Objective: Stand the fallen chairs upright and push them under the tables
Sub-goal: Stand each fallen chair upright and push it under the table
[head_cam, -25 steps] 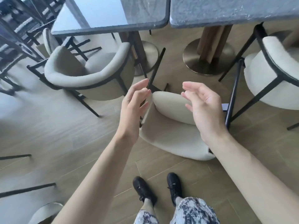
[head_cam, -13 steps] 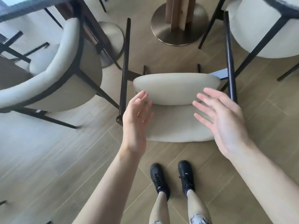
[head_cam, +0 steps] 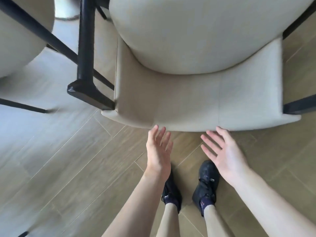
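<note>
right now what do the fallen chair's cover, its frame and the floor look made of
Fallen chair's cover: beige woven fabric, matte, with stitched seams. Frame: black and slightly glossy, perhaps painted metal or wood. Floor: wood-look planks with grain and pale joint lines, maybe tile.

Fallen chair [head_cam: 196, 100], left hand [head_cam: 158, 151], right hand [head_cam: 224, 153] spread

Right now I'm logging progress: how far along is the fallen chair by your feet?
Nothing looks done: the cream chair lies on its back on the wood floor. In hand: left hand and right hand, both open, reach its backrest edge. Left: stand it up, push it under a table.
</note>
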Action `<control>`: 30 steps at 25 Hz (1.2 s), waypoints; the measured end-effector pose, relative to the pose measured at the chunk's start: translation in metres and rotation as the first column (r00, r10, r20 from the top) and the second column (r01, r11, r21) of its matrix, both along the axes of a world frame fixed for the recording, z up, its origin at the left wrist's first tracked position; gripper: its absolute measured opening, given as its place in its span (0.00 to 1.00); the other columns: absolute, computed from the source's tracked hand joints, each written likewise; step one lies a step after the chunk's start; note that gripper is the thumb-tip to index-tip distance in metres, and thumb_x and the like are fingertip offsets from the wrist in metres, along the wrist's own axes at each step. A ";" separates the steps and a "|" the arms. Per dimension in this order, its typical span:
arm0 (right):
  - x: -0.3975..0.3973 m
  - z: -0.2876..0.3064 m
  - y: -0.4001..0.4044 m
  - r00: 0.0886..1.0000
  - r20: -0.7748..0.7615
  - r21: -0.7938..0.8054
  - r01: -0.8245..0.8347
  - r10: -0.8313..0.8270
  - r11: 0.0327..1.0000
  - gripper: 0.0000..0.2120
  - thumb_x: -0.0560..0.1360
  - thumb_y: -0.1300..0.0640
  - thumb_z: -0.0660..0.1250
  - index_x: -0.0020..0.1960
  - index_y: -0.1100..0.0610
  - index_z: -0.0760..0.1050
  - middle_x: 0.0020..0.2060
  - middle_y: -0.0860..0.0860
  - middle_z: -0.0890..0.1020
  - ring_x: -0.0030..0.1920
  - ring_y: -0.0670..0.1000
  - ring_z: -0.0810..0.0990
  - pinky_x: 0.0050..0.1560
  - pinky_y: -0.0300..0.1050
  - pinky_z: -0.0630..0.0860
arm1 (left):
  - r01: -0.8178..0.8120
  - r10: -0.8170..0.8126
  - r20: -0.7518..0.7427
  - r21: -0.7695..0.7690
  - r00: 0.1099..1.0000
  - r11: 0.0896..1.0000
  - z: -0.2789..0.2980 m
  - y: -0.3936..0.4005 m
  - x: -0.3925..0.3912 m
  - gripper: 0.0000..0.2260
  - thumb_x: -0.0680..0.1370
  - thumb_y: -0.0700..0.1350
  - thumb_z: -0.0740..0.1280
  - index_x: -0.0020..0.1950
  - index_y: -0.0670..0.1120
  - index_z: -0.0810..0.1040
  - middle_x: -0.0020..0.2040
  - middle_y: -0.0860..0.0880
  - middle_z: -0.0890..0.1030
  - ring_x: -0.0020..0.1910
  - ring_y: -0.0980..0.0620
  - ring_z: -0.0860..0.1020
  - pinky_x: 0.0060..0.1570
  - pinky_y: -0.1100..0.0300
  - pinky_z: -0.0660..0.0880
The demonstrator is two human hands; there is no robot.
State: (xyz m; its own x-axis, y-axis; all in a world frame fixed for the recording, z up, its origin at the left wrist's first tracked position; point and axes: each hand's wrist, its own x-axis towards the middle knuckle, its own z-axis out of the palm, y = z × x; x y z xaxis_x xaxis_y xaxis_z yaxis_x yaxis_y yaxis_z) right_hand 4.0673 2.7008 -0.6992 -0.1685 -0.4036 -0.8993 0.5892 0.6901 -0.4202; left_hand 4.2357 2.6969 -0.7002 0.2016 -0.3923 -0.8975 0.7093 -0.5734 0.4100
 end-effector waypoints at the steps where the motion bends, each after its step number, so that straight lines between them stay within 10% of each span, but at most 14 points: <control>1: 0.000 -0.031 0.008 1.000 0.010 0.047 0.020 -0.021 0.999 0.09 0.79 0.52 0.68 0.57 0.52 0.75 0.60 0.55 0.82 0.55 0.53 0.85 0.50 0.50 0.81 | -0.009 0.010 -0.006 0.034 1.000 0.999 -0.028 0.006 -0.002 0.19 0.79 0.54 0.66 0.69 0.50 0.75 0.67 0.47 0.79 0.62 0.48 0.80 0.60 0.54 0.73; 6: -0.002 -0.151 0.026 0.998 0.030 0.177 0.050 -0.056 0.983 0.30 0.68 0.45 0.76 0.65 0.52 0.71 0.59 0.55 0.81 0.56 0.54 0.84 0.51 0.51 0.81 | 0.017 -0.014 -0.033 0.089 0.999 0.996 -0.147 0.015 -0.013 0.24 0.78 0.57 0.69 0.71 0.52 0.68 0.71 0.46 0.74 0.69 0.46 0.74 0.70 0.50 0.68; 15: -0.027 -0.303 -0.004 0.957 -0.057 0.040 0.287 -0.285 0.957 0.34 0.64 0.29 0.72 0.65 0.42 0.71 0.68 0.51 0.72 0.67 0.53 0.74 0.65 0.55 0.73 | -0.033 0.031 0.042 0.064 0.999 0.997 -0.301 -0.004 -0.010 0.42 0.74 0.57 0.74 0.81 0.54 0.53 0.78 0.46 0.65 0.77 0.47 0.65 0.77 0.49 0.61; 30: -0.036 -0.328 -0.019 0.920 -0.122 -0.069 0.366 -0.372 0.928 0.42 0.54 0.29 0.73 0.65 0.44 0.75 0.58 0.47 0.84 0.58 0.48 0.82 0.60 0.56 0.77 | -0.075 0.085 0.060 -0.148 0.995 0.986 -0.340 -0.018 0.021 0.33 0.68 0.61 0.74 0.70 0.50 0.76 0.62 0.50 0.84 0.62 0.51 0.82 0.68 0.50 0.73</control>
